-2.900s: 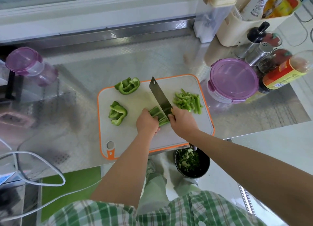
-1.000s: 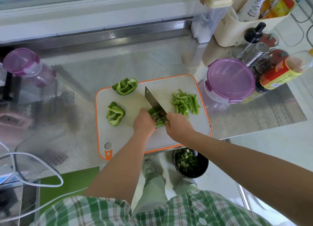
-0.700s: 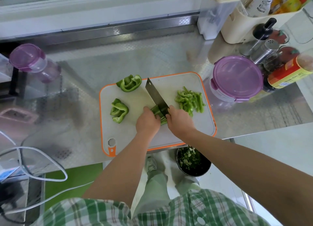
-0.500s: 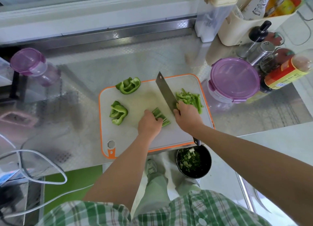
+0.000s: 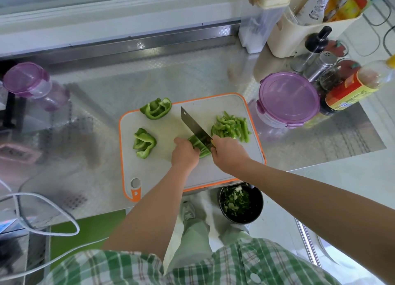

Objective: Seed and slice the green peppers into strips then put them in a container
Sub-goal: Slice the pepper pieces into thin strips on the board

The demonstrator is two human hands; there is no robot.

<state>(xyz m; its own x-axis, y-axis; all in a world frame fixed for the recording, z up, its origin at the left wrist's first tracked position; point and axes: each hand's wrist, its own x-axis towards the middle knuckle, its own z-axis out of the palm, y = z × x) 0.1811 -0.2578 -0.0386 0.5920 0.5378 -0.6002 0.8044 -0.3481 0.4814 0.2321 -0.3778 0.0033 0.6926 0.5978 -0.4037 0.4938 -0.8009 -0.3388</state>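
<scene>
Steel table carries the board where the left grip curls onto a pepper against the knife the right grip clasps, so a slip could nick knuckles.

A shiny metal surface carries an orange-rimmed cutting board at its front edge. A purple-lidded container stands just right of it, a smaller purple-lidded tub far left.
</scene>
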